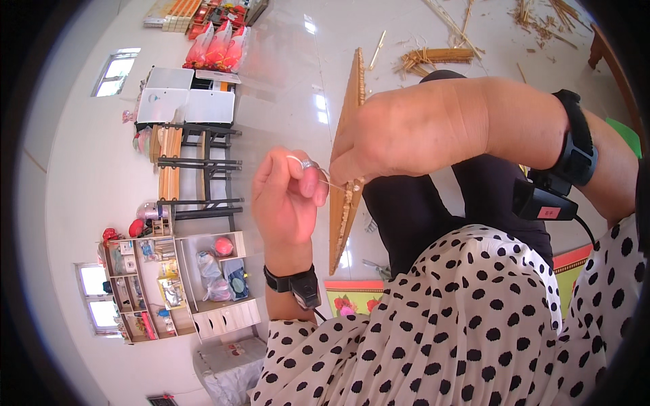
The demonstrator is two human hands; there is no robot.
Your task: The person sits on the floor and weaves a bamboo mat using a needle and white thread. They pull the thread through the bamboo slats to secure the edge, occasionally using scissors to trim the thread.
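Observation:
A flat golden straw panel [342,230] with a knobbly stitched edge stands nearly upright above my lap. My right hand [420,125] is closed on it near its middle, fingertips at the edge and partly hidden behind the knuckles. Left of the panel, my left hand [288,193] has curled fingers gripping a fine pale thread [326,181], which runs to the panel's edge; a silver thimble ring [308,164] is on one finger. Whether a needle is in these fingers, I cannot make out.
Straw scraps [542,17] and a tied straw bundle [437,61] lie on the tiled floor [284,81]. Along the left wall are wooden shelves [149,291], folded black-legged furniture [200,176] and white bins [162,101]. A floral mat [352,298] lies beneath me; dark wooden furniture [616,81] is at right.

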